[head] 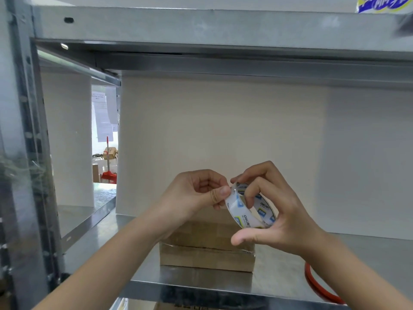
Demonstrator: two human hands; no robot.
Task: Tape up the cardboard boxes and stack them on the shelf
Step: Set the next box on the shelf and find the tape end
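above the cardboard box (205, 256) sitting on the metal shelf (290, 276), the right grip (283, 211) curls round the tape roll (250, 209) to steady it while the left grip (196, 193) pinches at its rim, seemingly to peel up the loose end for sealing.

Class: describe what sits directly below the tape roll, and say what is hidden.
A cardboard box stands on the metal shelf below the tape roll; the left hand and right hand cover much of its top.
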